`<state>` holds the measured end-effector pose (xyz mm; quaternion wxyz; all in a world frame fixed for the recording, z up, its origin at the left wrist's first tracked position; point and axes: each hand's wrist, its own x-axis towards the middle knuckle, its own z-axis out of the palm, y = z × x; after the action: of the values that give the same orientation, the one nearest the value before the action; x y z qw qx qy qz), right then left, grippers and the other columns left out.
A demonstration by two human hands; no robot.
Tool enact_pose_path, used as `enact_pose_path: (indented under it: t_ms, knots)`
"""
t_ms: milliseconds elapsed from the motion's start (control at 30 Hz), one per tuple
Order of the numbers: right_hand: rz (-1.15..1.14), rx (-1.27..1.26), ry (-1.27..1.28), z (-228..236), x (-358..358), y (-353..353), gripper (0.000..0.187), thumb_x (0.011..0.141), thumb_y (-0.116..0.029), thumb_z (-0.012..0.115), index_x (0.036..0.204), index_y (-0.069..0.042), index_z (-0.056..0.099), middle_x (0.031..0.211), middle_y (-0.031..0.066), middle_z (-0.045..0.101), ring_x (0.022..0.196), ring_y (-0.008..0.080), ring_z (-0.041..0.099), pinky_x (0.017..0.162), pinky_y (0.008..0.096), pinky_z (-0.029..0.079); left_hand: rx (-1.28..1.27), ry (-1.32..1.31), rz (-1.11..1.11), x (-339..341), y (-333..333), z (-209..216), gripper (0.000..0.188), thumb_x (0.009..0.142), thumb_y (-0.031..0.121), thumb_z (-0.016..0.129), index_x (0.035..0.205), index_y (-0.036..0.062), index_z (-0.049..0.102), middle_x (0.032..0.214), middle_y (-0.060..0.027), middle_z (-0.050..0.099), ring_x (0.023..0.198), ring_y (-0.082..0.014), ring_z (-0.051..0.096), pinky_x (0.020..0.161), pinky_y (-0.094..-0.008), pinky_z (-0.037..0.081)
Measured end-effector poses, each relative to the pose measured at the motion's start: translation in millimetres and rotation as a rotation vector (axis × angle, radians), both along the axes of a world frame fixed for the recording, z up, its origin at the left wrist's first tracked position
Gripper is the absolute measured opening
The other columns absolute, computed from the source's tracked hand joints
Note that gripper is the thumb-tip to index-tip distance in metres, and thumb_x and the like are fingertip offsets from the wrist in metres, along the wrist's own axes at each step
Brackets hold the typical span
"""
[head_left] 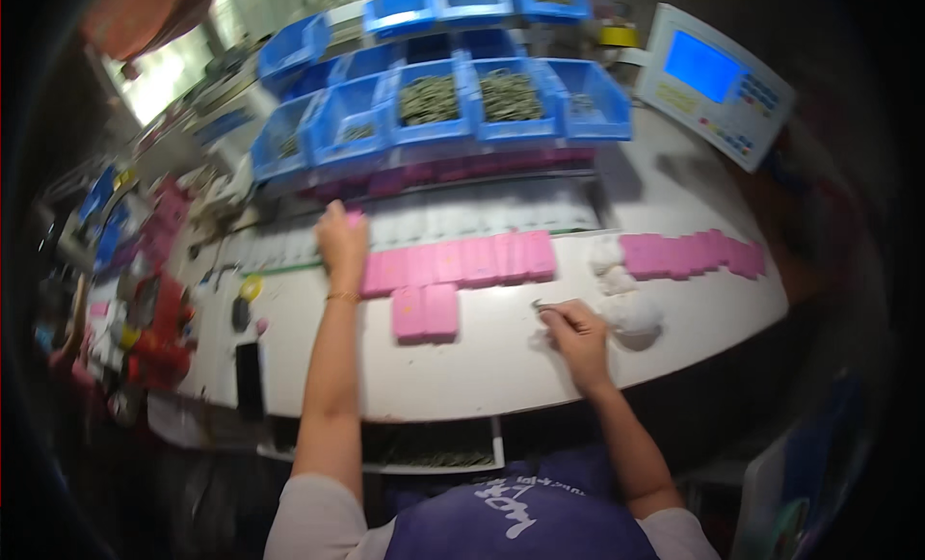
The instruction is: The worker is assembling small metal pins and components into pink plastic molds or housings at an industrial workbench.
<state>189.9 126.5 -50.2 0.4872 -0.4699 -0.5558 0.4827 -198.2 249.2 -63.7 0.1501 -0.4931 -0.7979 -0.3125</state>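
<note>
My left hand (344, 244) is closed at the far left end of the row, with a pink block (356, 217) showing at its fingertips. Right beside its wrist begins a row of pink blocks (453, 261) standing side by side on the white table. Two more pink blocks (425, 314) sit in front of that row. Over the table to the right, my right hand (578, 340) pinches a small thin dark piece (540, 306), too blurred to name. Beyond the row lies a long pale slotted tray (482, 208), and the left fingers are at its near edge.
Blue bins (436, 126) rise at the back, some holding small grey-green parts. A display unit with keys (718, 86) stands back right. White lumps (633, 312) and another pink row (689, 253) lie right. A phone (250, 381) and red machine (159, 333) are left; an open drawer (499, 442) sits below.
</note>
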Motion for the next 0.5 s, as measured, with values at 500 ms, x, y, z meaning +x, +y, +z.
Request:
enact_pose_path:
  t_ms: [500]
  knots:
    - [-0.094, 0.733, -0.866, 2, -17, -5, 0.034, 0.082, -0.008, 0.069, 0.116, -0.005, 0.067, 0.119, 0.0087, 0.062, 0.111, 0.029, 0.055, 0.095, 0.0419, 0.043, -0.041, 0.044, -0.468, 148, -183, 32, 0.051, 0.09, 0.019, 0.068, 0.135, 0.0014, 0.054, 0.134, -0.0204, 0.055, 0.128, -0.0377, 0.045, 0.109, -0.0512, 0.033]
